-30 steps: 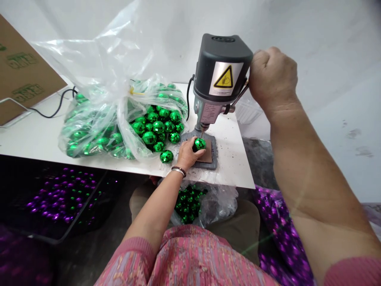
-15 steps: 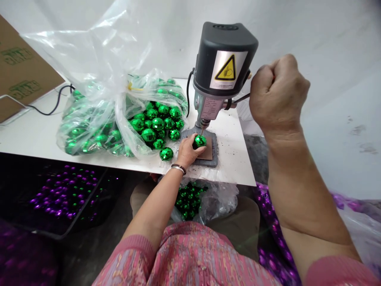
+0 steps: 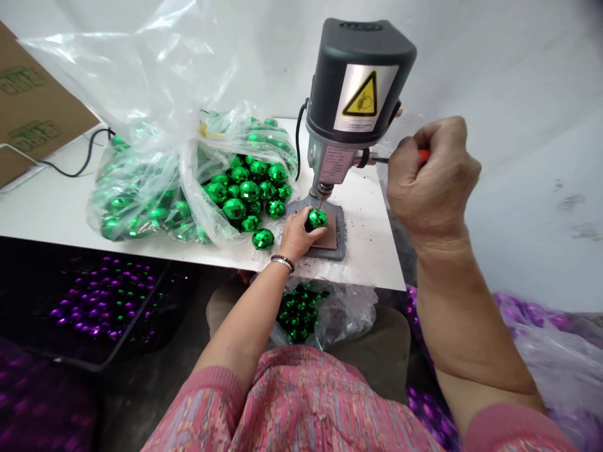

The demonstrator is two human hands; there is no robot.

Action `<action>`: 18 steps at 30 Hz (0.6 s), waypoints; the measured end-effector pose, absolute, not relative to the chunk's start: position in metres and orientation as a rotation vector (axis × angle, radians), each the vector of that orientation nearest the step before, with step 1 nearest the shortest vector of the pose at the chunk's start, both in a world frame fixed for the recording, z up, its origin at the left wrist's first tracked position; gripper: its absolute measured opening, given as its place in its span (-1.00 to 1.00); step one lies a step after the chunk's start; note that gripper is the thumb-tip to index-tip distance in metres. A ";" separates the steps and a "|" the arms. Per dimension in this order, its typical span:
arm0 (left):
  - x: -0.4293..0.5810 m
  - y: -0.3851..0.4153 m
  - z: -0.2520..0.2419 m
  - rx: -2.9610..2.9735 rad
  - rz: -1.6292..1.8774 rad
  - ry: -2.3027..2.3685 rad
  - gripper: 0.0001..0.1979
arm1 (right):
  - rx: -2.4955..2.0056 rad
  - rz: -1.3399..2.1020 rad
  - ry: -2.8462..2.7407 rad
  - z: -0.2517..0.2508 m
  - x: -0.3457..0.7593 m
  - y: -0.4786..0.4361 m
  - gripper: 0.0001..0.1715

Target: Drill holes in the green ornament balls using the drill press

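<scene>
A small bench drill press (image 3: 360,81) with a dark grey housing and a yellow warning label stands on the white table. My left hand (image 3: 298,237) grips a shiny green faceted ball (image 3: 317,218) on the brown pad (image 3: 330,235) over the press's base. The thin drill bit (image 3: 321,204) meets the top of this ball; whether it has gone in, I cannot tell. My right hand (image 3: 433,176) is wrapped round the red-ended feed lever (image 3: 424,155) at the press's right side. One loose green ball (image 3: 262,239) lies just left of my left wrist.
A clear plastic bag (image 3: 155,188) full of green balls spills open on the white table (image 3: 188,254). Another bag (image 3: 351,314) with green balls sits on my lap. Purple balls (image 3: 94,307) lie low at left. A cardboard box (image 3: 38,107) stands at the far left.
My right hand has swung the feed lever downward, and its red end now shows. My left hand keeps the green ball in place on the pad. The view has shifted slightly.
</scene>
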State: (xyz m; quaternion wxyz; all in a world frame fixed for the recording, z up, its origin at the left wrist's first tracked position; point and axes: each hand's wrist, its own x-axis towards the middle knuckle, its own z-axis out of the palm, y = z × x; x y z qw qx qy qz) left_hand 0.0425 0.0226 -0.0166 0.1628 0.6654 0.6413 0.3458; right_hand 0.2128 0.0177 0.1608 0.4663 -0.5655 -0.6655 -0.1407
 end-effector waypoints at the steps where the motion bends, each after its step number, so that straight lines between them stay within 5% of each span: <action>1: 0.042 0.023 -0.017 1.899 0.990 1.830 -0.41 | -1.374 -0.359 -1.640 0.158 0.214 0.018 -0.85; 18: 0.042 0.023 -0.016 1.907 0.986 1.817 -0.42 | -1.349 -0.266 -1.637 0.130 0.214 0.009 -0.85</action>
